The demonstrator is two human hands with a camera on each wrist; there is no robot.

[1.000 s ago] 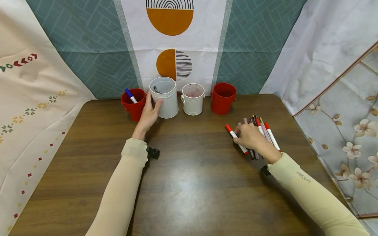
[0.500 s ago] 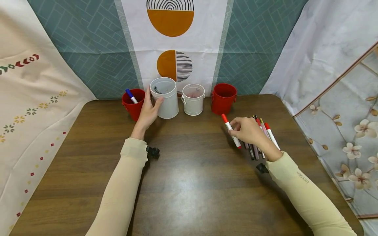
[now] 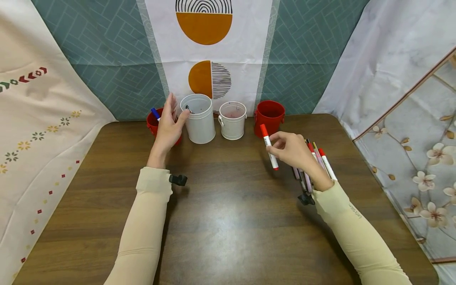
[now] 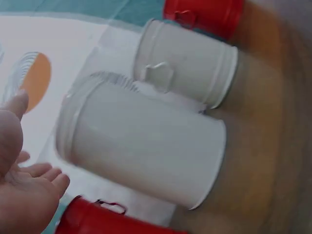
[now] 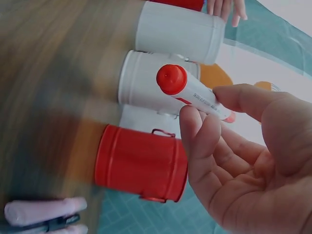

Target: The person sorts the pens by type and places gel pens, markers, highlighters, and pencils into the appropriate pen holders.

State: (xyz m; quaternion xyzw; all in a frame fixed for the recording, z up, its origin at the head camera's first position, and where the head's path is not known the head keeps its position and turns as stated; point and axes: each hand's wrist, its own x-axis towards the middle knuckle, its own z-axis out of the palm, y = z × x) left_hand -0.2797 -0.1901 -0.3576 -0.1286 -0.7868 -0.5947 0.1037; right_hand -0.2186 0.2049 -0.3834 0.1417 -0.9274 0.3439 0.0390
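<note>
Pinching slim red-capped white plastic marker (image 3: 266, 141) mid-barrel, right hand (image 3: 290, 150), probably for balance | straight-fingered, left hand (image 3: 168, 127), near far edge of brown wooden table (image 3: 228, 186)

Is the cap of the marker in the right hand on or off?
On: in the head view, the red cap covers one end of the marker.

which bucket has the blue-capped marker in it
The leftmost red bucket, partly hidden by the left hand: a blue cap shows at its rim, and at no other bucket's.
</note>
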